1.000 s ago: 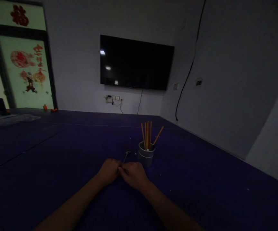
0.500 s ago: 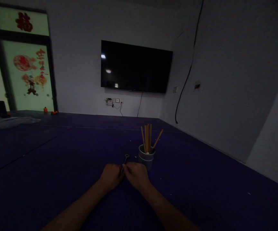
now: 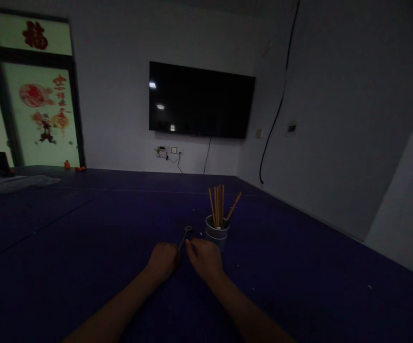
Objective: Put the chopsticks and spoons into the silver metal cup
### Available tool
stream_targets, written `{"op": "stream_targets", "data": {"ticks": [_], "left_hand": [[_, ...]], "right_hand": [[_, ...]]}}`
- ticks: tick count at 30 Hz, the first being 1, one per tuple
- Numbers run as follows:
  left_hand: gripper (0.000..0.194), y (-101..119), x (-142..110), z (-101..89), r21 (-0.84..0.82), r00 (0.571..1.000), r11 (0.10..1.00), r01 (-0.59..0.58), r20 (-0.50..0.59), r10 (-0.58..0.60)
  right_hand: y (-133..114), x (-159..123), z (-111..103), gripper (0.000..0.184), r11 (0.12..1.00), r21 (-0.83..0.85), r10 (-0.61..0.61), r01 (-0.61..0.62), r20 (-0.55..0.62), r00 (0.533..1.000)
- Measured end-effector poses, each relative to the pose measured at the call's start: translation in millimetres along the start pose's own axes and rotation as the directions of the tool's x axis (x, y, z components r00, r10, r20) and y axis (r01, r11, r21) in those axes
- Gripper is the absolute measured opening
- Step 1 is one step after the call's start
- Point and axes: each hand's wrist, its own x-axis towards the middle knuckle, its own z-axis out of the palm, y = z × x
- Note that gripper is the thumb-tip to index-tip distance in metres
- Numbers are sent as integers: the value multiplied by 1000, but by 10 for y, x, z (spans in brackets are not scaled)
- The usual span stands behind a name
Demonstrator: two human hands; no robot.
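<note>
My left hand (image 3: 164,261) is closed around the shaft of a wrench (image 3: 183,239), whose ring end points up and away from me over the purple surface. Just right of the wrench is my right hand (image 3: 205,257), its fingers curled in and a small gap between it and the shaft. Whatever those curled fingers may hold is hidden. Right behind my right hand stands a grey cup (image 3: 217,233) with several thin wooden sticks (image 3: 219,205) upright or leaning in it.
The purple surface (image 3: 120,219) reaches to the walls, with small white scraps scattered on it. A television (image 3: 201,100) hangs on the far wall above sockets and cables. Clear plastic sheeting (image 3: 13,183) and small orange items (image 3: 67,164) lie at the far left.
My right hand has come off the wrench shaft and shifted slightly right, so more of the shaft shows. My left hand keeps its hold and has moved slightly left.
</note>
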Motion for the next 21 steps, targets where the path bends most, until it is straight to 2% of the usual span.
{"op": "stream_targets", "data": {"ticks": [3, 6, 9, 12, 15, 18, 21], "left_hand": [[33, -46, 6, -30, -23, 997, 1000, -4, -73, 2], [33, -72, 6, -58, -75, 980, 997, -28, -198, 12], [34, -65, -2, -43, -94, 947, 989, -115, -311, 81], [35, -33, -17, 3, -65, 899, 968, -243, -389, 200], [36, -14, -52, 22, -56, 857, 939, -339, -431, 283], [37, -37, -101, -7, -93, 814, 897, -432, -469, 343], [37, -82, -127, -35, -126, 765, 867, -482, -542, 347]], "right_hand": [[25, 3, 8, 33, 999, 27, 44, -43, -37, 998], [62, 17, 1, 29, 995, 89, 60, -51, -102, 993], [95, 40, -18, 38, 992, 110, -51, 64, -124, 991], [115, 50, -25, 36, 971, 120, -192, 208, -133, 972], [137, 46, -14, 32, 957, 115, -241, 265, -187, 952], [185, 48, -15, 31, 940, 116, -271, 321, -319, 908], [264, 66, -57, 31, 918, 163, -233, 362, -518, 823]]}}
